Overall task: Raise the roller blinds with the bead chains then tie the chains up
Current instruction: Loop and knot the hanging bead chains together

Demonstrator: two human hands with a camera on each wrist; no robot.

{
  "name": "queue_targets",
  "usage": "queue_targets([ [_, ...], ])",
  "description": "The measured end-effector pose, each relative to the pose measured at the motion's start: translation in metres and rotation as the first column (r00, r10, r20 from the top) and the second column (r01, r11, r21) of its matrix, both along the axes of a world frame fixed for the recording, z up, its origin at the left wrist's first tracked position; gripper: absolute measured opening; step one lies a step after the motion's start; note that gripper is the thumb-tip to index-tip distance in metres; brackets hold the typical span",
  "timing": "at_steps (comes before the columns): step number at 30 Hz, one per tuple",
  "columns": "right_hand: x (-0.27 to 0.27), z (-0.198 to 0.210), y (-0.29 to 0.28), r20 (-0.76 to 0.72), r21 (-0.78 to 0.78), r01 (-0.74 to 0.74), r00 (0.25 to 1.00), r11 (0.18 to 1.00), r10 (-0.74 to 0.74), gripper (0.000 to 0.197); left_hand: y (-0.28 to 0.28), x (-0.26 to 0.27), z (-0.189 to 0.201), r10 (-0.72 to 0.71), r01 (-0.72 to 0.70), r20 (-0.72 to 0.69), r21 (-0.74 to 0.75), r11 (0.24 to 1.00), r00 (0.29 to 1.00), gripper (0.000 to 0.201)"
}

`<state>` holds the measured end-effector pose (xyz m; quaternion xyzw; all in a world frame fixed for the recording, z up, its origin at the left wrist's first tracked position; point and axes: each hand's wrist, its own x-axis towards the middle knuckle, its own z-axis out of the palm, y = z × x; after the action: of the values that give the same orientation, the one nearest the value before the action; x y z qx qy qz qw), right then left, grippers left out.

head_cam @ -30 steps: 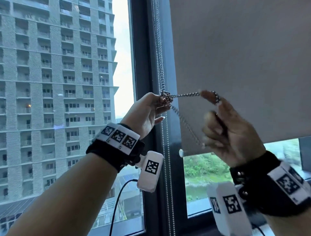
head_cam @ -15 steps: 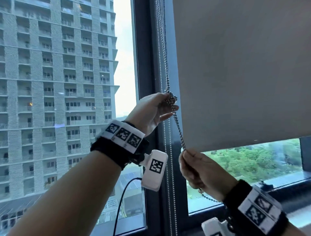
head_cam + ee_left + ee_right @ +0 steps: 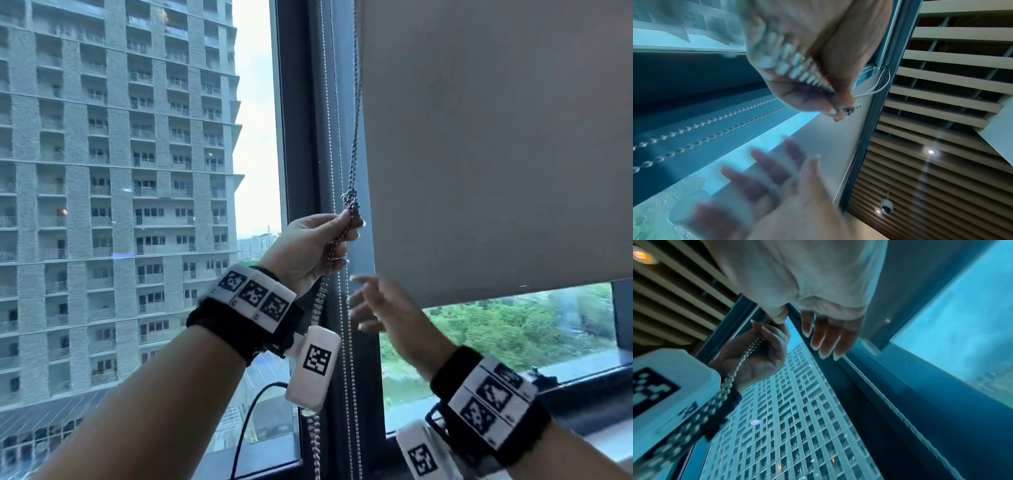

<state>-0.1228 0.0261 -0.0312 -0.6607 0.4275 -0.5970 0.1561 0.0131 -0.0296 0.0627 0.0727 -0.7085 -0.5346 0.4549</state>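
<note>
L hand gripped the knotted bead chain just below its knot, w/ slack hanging under the wrist, while R hand, fingers spread & empty, hovered just below-right.

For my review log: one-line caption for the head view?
Left hand grips the knotted bead chain beside the grey roller blind; right hand open, empty.
</note>
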Motion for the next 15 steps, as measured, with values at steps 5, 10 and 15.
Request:
queue_targets([
  [5,0.000,0.060,0.007,-0.191,-0.658,0.334,0.793,0.675,-0.579,0.052,0.006,0.004,0.002,0.089,-0.078,0.099,-0.111,0.991,0.991,0.024],
  [10,0.005,0.102,0.016,-0.470,-0.825,0.196,0.281,0.530,-0.837,0.042,0.011,0.009,0.002,0.127,-0.107,0.119,-0.164,0.981,0.985,0.023],
  [15,-0.002,0.122,0.021,-0.578,-0.804,0.100,0.093,0.586,-0.810,0.028,0.005,0.023,0.003,0.039,-0.026,0.126,-0.103,0.994,0.991,0.016],
])
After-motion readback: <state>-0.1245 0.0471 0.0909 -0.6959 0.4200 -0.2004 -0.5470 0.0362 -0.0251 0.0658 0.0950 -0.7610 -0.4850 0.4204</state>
